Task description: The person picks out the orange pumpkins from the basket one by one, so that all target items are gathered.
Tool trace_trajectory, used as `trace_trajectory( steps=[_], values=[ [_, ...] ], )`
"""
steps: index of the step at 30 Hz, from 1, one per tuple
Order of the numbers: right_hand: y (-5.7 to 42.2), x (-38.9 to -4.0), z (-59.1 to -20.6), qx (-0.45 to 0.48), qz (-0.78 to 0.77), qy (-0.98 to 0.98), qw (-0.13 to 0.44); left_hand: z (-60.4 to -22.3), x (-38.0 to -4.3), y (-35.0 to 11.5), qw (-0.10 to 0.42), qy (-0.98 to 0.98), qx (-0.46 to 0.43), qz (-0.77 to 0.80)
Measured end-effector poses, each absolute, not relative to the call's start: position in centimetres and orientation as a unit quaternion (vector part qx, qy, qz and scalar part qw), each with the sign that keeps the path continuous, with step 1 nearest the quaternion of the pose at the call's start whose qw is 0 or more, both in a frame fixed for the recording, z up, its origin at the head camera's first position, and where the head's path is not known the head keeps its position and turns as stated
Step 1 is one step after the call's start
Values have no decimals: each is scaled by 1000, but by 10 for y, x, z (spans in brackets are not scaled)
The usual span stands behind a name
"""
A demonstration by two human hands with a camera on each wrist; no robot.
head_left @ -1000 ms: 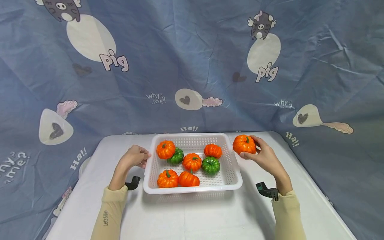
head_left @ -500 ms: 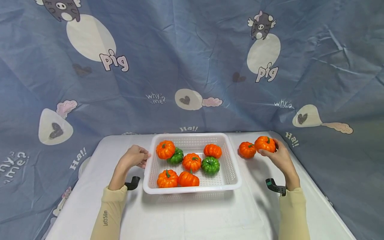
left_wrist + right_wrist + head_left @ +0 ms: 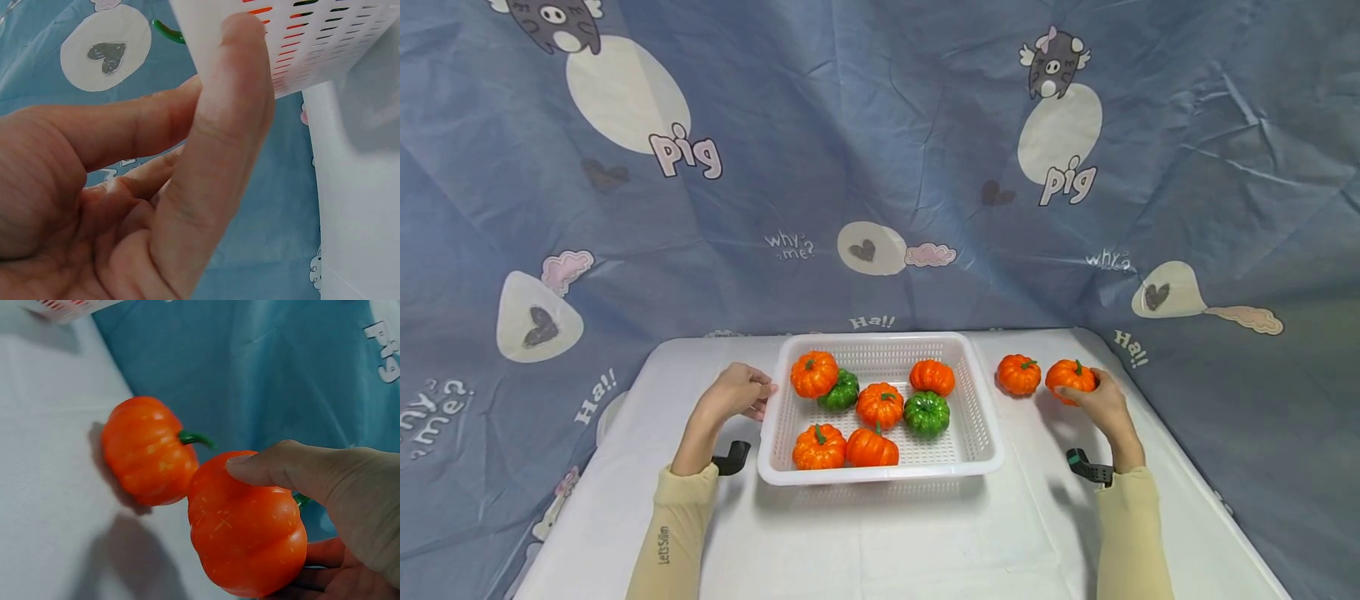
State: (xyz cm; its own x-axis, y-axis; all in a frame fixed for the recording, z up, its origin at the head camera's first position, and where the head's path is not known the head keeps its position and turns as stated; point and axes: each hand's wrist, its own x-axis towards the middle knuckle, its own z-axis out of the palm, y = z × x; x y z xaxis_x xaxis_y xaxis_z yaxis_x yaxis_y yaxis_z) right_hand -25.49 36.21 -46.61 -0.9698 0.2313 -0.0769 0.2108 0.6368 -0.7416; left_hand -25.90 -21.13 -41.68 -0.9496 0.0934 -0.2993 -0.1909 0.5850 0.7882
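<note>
My right hand (image 3: 1105, 404) grips an orange mini pumpkin (image 3: 1068, 379) with a green stem, at the right of the table. In the right wrist view, the thumb lies across the top of this held pumpkin (image 3: 247, 531), fingers beneath. Just left of it, another orange pumpkin (image 3: 1018, 375) sits on the white cloth. My left hand (image 3: 737, 392) pinches the left rim of a white plastic basket (image 3: 880, 475); the left wrist view shows its index finger (image 3: 219, 137) against the slotted wall. Inside are several orange pumpkins (image 3: 880, 406) and two green ones (image 3: 927, 414).
A white cloth covers the table (image 3: 880, 542). Behind and beside it hangs a blue printed curtain (image 3: 880, 167). The basket stands mid-table, between the hands. Each wrist wears a black camera mount (image 3: 1088, 467).
My right hand has moved right, away from the basket, then lowered the gripped pumpkin toward the cloth. That uncovered the other orange pumpkin. The left hand has stayed at the rim.
</note>
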Motion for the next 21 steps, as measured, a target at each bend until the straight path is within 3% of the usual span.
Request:
trace_trajectory(
  steps=[7, 21],
  values=[
    [362, -261, -482, -133, 407, -903, -30, -416, -258, -211, 159, 876, -29, 455],
    [362, -264, -494, -138, 412, -899, -46, -415, -257, -211, 154, 877, -22, 455]
  ],
)
